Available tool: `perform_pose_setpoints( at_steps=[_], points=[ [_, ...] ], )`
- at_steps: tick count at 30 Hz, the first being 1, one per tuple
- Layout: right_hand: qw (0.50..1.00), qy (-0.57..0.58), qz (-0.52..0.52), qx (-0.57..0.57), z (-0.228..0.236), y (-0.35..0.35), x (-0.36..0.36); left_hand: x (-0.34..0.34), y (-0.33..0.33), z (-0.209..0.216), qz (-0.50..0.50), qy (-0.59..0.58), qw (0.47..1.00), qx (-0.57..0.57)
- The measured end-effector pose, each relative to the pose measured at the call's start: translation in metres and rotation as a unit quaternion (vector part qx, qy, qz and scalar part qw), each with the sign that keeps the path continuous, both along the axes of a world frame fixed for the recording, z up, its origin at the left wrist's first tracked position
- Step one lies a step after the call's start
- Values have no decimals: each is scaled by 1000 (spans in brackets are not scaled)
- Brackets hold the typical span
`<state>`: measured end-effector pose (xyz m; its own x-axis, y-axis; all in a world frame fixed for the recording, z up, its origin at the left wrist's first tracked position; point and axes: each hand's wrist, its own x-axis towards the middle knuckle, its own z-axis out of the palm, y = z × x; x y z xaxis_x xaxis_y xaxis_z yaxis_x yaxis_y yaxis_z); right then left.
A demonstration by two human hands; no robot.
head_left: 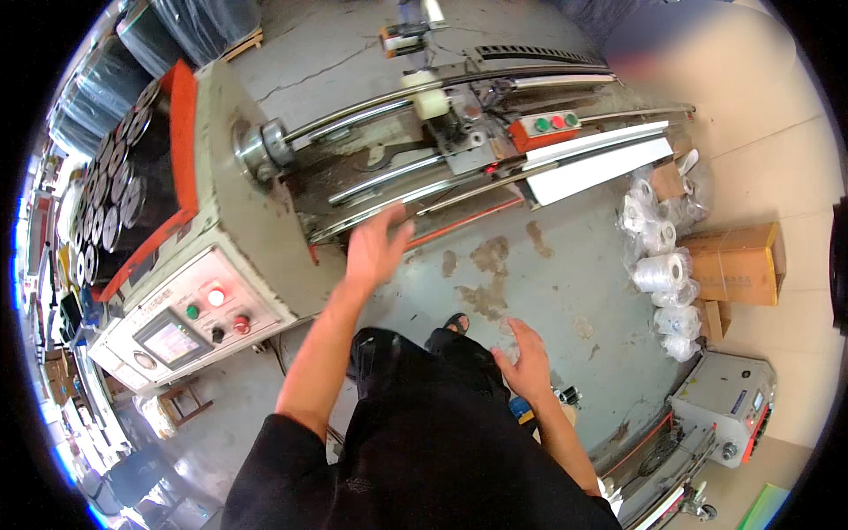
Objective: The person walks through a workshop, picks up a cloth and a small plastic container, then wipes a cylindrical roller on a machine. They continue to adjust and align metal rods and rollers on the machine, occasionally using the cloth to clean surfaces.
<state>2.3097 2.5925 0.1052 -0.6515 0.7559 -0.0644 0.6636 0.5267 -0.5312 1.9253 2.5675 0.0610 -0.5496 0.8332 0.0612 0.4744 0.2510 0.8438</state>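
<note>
My left hand (378, 249) reaches forward over the near side of a long lathe-like machine, close to its front metal rail (346, 226). Its fingers are apart, a little blurred, and nothing shows in them. Lower and to the right, my right hand (527, 360) hangs open over the floor, holding nothing. On the machine's left end a round chuck (262, 152) sticks out of the cream headstock. Further along the rails sits a carriage (461, 140), beside an orange button box (545, 129) with green and red buttons.
The headstock carries a control panel (210, 311) with a small screen and a lit button. Black cylinders (115, 190) stand in an orange-edged tray on top. White sheet-like strips (601, 172) lie along the machine's right. Plastic-wrapped rolls (661, 272) and a cardboard box (731, 262) line the right wall.
</note>
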Motion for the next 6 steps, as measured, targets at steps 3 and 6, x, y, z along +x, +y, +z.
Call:
perform_pose_setpoints(
  at_steps=[3,6],
  points=[
    [1000,11,-22,-5,3,75,44,-39,133,12,22,215,976,15],
    [996,58,-47,-43,3,159,52,-77,242,18,21,386,921,-47]
  ],
)
